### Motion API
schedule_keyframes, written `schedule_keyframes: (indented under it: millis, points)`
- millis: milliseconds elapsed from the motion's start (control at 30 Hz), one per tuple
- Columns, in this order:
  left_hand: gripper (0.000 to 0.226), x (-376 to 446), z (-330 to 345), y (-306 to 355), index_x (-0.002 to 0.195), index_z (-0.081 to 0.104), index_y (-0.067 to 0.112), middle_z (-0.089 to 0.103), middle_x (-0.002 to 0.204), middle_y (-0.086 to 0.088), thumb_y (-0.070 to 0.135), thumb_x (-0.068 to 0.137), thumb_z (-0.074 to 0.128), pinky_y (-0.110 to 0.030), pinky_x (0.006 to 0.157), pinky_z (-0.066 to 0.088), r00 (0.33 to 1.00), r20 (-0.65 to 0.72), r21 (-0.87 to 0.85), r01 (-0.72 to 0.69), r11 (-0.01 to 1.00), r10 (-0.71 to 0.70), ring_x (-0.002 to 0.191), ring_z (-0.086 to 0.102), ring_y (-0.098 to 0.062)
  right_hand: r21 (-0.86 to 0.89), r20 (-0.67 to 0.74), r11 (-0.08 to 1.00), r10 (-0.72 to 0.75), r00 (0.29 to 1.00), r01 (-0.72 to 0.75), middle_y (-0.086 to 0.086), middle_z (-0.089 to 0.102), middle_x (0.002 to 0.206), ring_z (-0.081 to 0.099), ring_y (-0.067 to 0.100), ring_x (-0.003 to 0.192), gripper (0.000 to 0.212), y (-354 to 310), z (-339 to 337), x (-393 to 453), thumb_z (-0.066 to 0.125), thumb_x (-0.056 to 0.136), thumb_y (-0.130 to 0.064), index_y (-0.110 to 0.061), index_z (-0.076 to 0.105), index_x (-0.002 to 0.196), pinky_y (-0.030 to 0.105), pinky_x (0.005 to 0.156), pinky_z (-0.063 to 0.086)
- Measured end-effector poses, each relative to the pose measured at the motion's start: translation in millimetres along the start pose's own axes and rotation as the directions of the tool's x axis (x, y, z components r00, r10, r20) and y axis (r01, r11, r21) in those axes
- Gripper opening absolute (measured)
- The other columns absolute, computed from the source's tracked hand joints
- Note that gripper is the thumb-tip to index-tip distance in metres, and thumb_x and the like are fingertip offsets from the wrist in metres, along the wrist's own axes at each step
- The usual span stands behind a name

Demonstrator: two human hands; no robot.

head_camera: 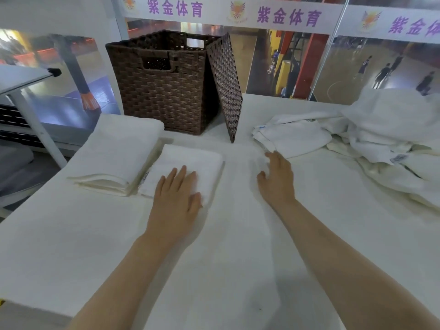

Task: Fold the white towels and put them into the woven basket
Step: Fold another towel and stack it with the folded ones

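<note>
White-covered worktop [226, 246]. At the back, brown woven basket [164, 86], with its lid [225, 89] leaning against the right side. Front left of it, a stack of folded towels [119, 151], a smaller folded towel [190, 163] just beside. Far right, a heap of unfolded towels [381, 134].

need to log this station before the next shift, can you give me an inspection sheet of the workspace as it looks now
surface: table covered in white cloth.
job's things: small folded towel under the left hand; larger folded stack beside it; unfolded towel pile at right; brown woven basket at the back, open, its lid leaning against its side.
clutter: nothing seen.
grippers: left hand flat on the small folded towel; right hand open, reaching toward the pile, holding nothing.
cables: nothing seen.
surroundings: white table frame at left; sports hall posters behind.
</note>
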State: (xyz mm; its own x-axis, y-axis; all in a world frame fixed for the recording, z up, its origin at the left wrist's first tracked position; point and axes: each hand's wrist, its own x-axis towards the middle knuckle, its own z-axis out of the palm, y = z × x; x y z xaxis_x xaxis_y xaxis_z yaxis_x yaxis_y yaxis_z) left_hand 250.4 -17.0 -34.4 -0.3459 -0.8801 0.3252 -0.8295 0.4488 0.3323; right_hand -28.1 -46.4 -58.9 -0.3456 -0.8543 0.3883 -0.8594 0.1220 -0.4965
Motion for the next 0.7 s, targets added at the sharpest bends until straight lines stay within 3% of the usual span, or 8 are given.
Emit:
schedule_keyframes:
  millis: [100,200,333,400,500,600,700]
  points:
    - [0.054,-5,14,28,0.142,0.048,0.014,0.039,0.153,-0.007,0.037,0.095,0.034,-0.041,0.12,0.014,0.979,0.001,0.005,-0.204,0.979,0.204,0.145,0.029,-0.026,-0.172,-0.009,0.979,0.107,0.994,-0.106,0.015,0.027,0.156,0.029,0.036,0.139,0.062,27,-9,18,0.061,0.087,-0.019,-0.014,0.038,0.144,0.048,0.109,0.033]
    - [0.05,-7,37,54,0.138,0.051,0.017,0.045,0.149,-0.006,0.036,0.092,0.042,-0.042,0.117,0.024,0.943,0.076,-0.028,-0.323,0.946,0.324,0.142,0.034,-0.024,-0.252,0.028,0.961,0.123,0.992,-0.112,0.014,0.022,0.159,0.027,0.036,0.141,0.066,40,-9,35,0.058,0.091,-0.032,-0.018,0.03,0.15,0.05,0.11,0.031]
    - [0.056,-8,57,65,0.145,0.042,0.022,0.035,0.156,-0.003,0.043,0.094,0.038,-0.038,0.119,0.019,0.936,0.206,-0.07,-0.277,0.958,0.286,0.145,0.028,-0.023,-0.355,0.163,0.918,0.248,0.955,-0.178,0.01,0.028,0.153,0.038,0.039,0.131,0.08,37,-4,58,0.04,0.086,-0.07,-0.023,0.022,0.148,0.055,0.104,0.029]
    - [0.058,-6,58,64,0.146,0.04,0.024,0.032,0.157,-0.003,0.048,0.093,0.035,-0.036,0.119,0.016,0.941,0.228,-0.054,-0.245,0.968,0.251,0.145,0.026,-0.022,-0.375,0.178,0.892,0.337,0.924,-0.253,0.007,0.028,0.15,0.037,0.038,0.131,0.09,31,-3,69,0.034,0.08,-0.08,-0.028,0.012,0.15,0.057,0.101,0.029]
    - [0.059,-5,58,66,0.146,0.041,0.025,0.032,0.157,-0.001,0.048,0.092,0.035,-0.036,0.119,0.018,0.945,0.234,-0.073,-0.216,0.974,0.227,0.146,0.026,-0.02,-0.459,0.139,0.852,0.348,0.927,-0.252,0.009,0.033,0.138,0.04,0.036,0.123,0.072,28,2,77,0.036,0.085,-0.072,-0.032,0.023,0.143,0.051,0.089,0.035]
    - [0.059,-6,57,68,0.146,0.041,0.026,0.031,0.158,0.001,0.047,0.091,0.036,-0.034,0.119,0.016,0.947,0.24,-0.086,-0.2,0.976,0.215,0.146,0.024,-0.018,-0.464,0.05,0.851,0.303,0.952,-0.246,0.009,0.04,0.12,0.046,0.032,0.109,0.041,32,1,83,0.042,0.093,-0.05,-0.028,0.039,0.129,0.044,0.078,0.038]
    - [0.057,-3,56,66,0.145,0.042,0.028,0.032,0.157,0.002,0.045,0.091,0.038,-0.035,0.12,0.019,0.95,0.236,-0.098,-0.184,0.978,0.202,0.146,0.025,-0.017,-0.468,0.059,0.859,0.264,0.963,-0.207,0.01,0.043,0.115,0.049,0.031,0.104,0.027,38,-4,87,0.04,0.098,-0.031,-0.021,0.047,0.123,0.041,0.073,0.039]
